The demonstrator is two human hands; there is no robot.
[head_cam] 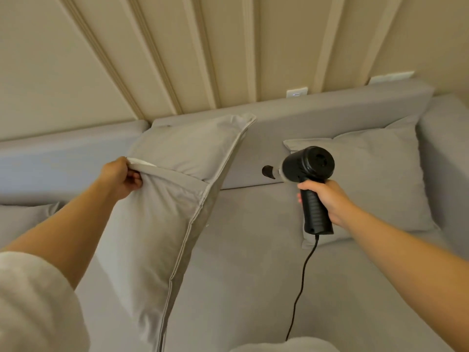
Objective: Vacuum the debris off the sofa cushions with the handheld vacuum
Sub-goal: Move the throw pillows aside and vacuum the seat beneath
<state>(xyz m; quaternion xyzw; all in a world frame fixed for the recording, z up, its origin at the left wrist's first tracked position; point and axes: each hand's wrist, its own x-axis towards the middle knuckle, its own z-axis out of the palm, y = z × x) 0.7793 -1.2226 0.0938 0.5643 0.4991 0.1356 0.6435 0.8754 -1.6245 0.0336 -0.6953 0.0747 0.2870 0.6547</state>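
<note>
My left hand (121,177) grips the edge of a large grey cushion (162,214) and holds it tilted up off the grey sofa seat (243,250). My right hand (327,199) is closed around the ribbed handle of a black handheld vacuum (308,166). Its short nozzle (269,172) points left, toward the sofa backrest (317,118), above the seat's rear seam. A black cord (303,280) hangs from the handle down across the seat. A tiny pale speck (207,225) lies on the seat beside the lifted cushion.
A second grey cushion (375,174) leans at the right behind the vacuum, next to the sofa arm (446,158). Another cushion (22,217) lies at the far left. Beige panelled wall with two white outlets (297,92) rises behind the backrest.
</note>
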